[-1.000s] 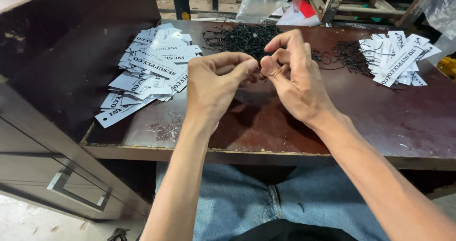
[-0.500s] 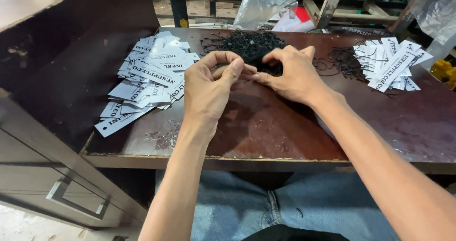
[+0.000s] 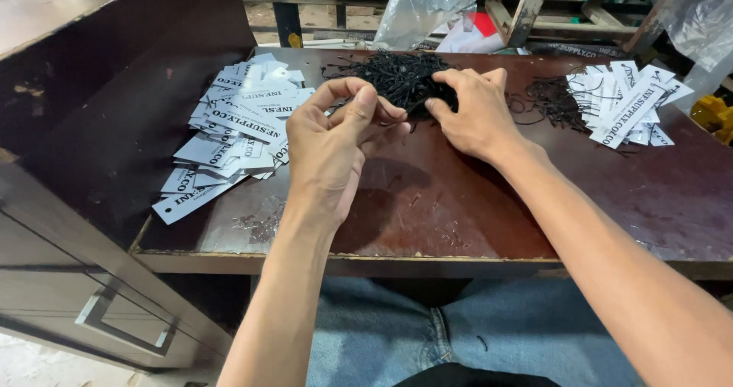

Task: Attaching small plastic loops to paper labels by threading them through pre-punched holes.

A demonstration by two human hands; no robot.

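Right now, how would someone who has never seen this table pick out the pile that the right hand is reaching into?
On the dark reddish-brown wooden table, look at the middle of the far edge. There the right hand rests on a tangled heap of thin black strings. Unlike the white printed card tags piled to either side, it is black and stringy.

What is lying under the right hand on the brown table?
Under the right hand lies a heap of thin black strings on the brown table. The fingertips rest on the heap. Whether they pinch a string cannot be seen, because the hand covers that part.
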